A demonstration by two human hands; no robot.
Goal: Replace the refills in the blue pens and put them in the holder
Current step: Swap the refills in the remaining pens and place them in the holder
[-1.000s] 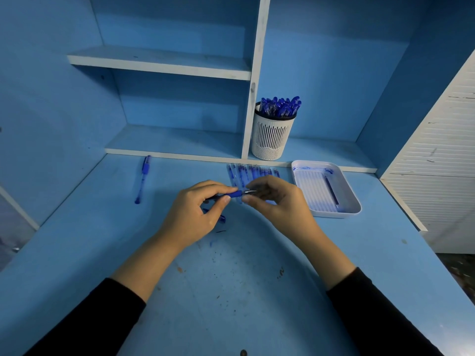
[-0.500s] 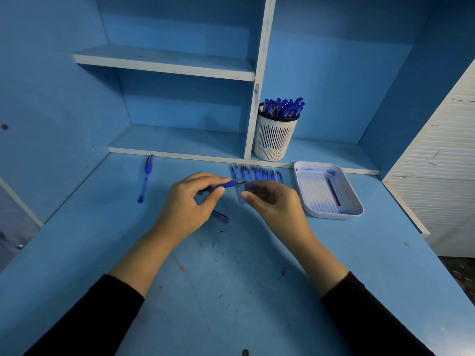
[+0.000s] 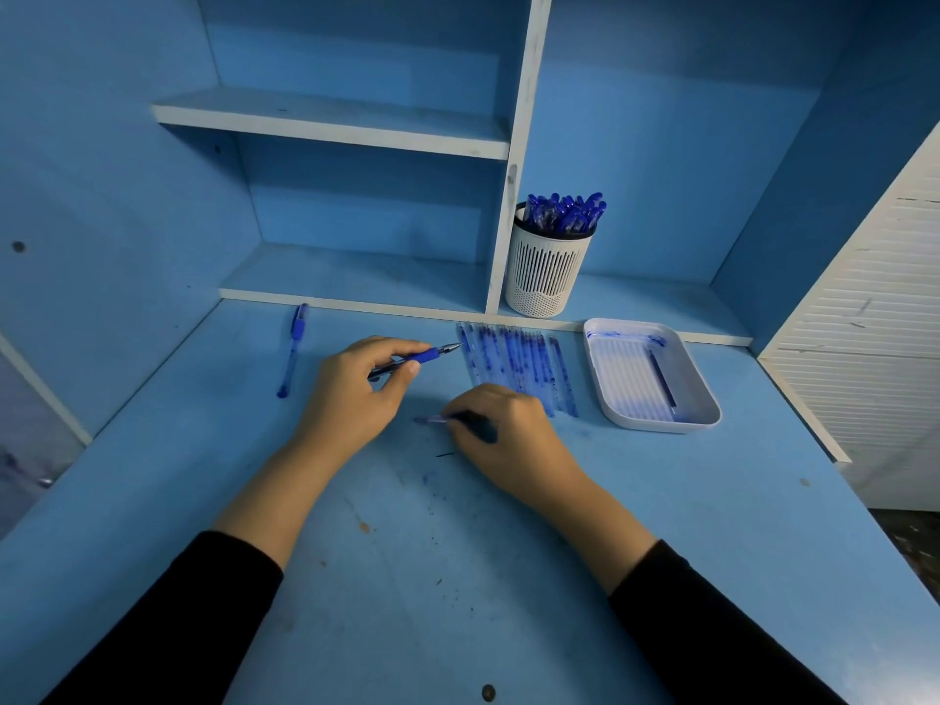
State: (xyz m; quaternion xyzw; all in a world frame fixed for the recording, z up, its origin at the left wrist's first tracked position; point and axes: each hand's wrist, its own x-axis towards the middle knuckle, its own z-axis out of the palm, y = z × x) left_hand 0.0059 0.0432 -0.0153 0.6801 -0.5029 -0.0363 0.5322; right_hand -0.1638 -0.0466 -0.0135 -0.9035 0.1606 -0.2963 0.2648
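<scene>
The left hand [image 3: 356,394] pinches the pen [image 3: 417,357], long axis left to right, tip pointing at the refills [image 3: 513,368]. The right hand [image 3: 503,435] curls round a small blue piece [image 3: 430,420] (probably the cap) lying on the desk [image 3: 458,577] just below that tip. I judge it would have to rise up-left to meet it. The holder [image 3: 547,277] stands beyond the refills.

pen [image 3: 422,357] uncapped, tip right | cap [image 3: 430,420] on desk | refills [image 3: 513,368] rowed flat | holder [image 3: 547,277] upright, full

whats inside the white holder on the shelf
Blue pens stand packed in the white holder, their top ends sticking above its rim. Its wall hides their lower parts and the bottom.
</scene>
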